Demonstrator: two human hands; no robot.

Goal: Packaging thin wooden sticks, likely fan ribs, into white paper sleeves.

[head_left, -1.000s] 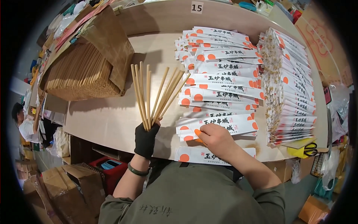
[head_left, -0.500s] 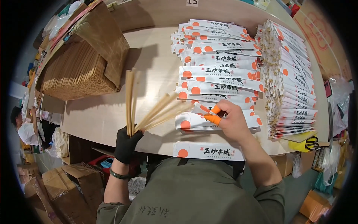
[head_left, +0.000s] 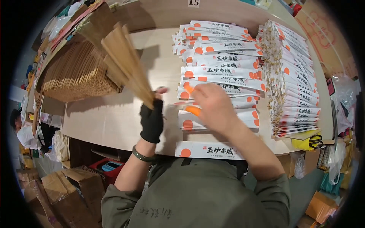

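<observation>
A bunch of pale wooden chopsticks (head_left: 131,72) is gripped by my left hand (head_left: 152,122), which wears a black fingerless glove. The bunch slants up and to the left, blurred by motion. My right hand (head_left: 215,108), with orange finger covers on two fingers, is over the near part of a pile of white paper chopstick sleeves (head_left: 224,72) with orange-red dots. Its covered fingers are apart; a small reddish-white shape between them is too blurred to name. Below it, flat paper sleeves (head_left: 201,151) lie along the table's near edge.
An open cardboard box (head_left: 114,60) packed with chopsticks (head_left: 80,72) lies at the left of the table (head_left: 95,117). A tall stack of filled sleeves (head_left: 296,87) stands at the right. Scissors (head_left: 315,141) lie by the right edge, near a yellow item. Cardboard boxes (head_left: 72,193) stand below left.
My left hand has moved right and up; its chopsticks, fanned apart before, are now gathered into a tighter bunch leaning left. My right hand has moved left and slightly up, and its covered fingers have spread.
</observation>
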